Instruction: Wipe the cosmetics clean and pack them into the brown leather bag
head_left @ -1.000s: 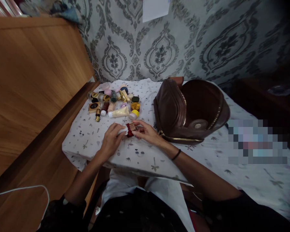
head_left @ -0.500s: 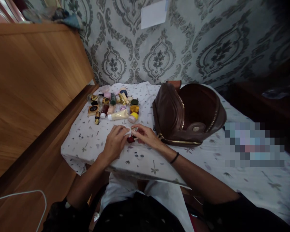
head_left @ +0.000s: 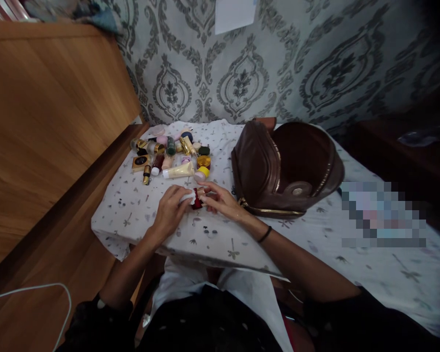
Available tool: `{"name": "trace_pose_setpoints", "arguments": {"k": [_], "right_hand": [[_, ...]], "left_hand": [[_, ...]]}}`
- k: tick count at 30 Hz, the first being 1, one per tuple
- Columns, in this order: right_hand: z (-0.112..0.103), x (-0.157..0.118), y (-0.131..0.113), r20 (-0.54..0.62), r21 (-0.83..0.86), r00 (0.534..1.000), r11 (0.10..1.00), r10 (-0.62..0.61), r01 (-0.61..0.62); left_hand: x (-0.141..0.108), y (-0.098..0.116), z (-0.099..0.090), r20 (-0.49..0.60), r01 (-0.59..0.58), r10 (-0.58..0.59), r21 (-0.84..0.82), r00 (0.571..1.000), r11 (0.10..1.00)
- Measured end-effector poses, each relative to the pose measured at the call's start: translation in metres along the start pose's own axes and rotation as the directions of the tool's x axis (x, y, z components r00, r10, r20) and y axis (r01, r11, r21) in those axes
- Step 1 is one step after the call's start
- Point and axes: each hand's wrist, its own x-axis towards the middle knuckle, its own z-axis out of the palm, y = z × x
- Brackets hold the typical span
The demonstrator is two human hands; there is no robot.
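My left hand [head_left: 169,209] pinches a crumpled white tissue [head_left: 188,197], pressed against a small dark red bottle [head_left: 197,201]. From the other side my right hand [head_left: 224,203] grips the bottle at its gold-coloured end, thumb below and fingers bent over it. Both hands are just above the front part of the cloth-covered table. Beyond them lies a cream tube [head_left: 179,171], with a yellow-lidded jar [head_left: 202,173] beside it. A brown leather bag [head_left: 256,161] stands unzipped to the right of my right hand.
Several cosmetic bottles and jars crowd the table's back left, among them a gold box [head_left: 141,163] and a small black and gold bottle [head_left: 146,175]. A wooden cabinet [head_left: 58,98] borders the left side. A blurred patch [head_left: 383,215] covers something at right.
My right hand has turned the bottle, so more of its red body and gold end shows. My left hand has drawn slightly left with the tissue. The view has tilted a little.
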Motion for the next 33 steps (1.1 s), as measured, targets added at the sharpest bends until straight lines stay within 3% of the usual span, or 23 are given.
{"name": "trace_pose_setpoints", "arguments": {"k": [6, 12, 16, 21, 28, 33], "right_hand": [[0.002, -0.001, -0.008, -0.09, -0.1, 0.996, 0.995, -0.003, -0.006], [0.001, 0.0, -0.009, -0.118, -0.223, 0.993, 0.973, 0.028, -0.054], [0.001, 0.002, -0.006, -0.104, -0.14, 0.992, 0.987, 0.068, -0.082], [-0.002, 0.001, 0.0, -0.052, -0.037, 0.998, 0.999, 0.026, -0.028], [-0.001, 0.002, 0.001, -0.089, -0.064, 0.996, 0.998, -0.002, -0.004], [0.001, 0.003, -0.006, -0.163, -0.088, 0.985, 0.993, 0.058, -0.073]], "left_hand": [[-0.005, 0.006, 0.009, 0.01, -0.166, 0.169, 0.238, 0.986, 0.957], [-0.014, 0.004, 0.004, 0.023, -0.2, 0.2, 0.21, 0.98, 0.957], [-0.01, 0.001, 0.004, 0.002, -0.157, 0.158, 0.137, 0.987, 0.978], [0.0, 0.003, 0.007, -0.013, -0.101, 0.103, 0.13, 0.995, 0.986], [-0.008, 0.007, 0.014, 0.009, -0.277, 0.292, 0.349, 0.956, 0.895], [-0.014, 0.004, 0.017, 0.005, -0.319, 0.338, 0.345, 0.941, 0.883]]}}
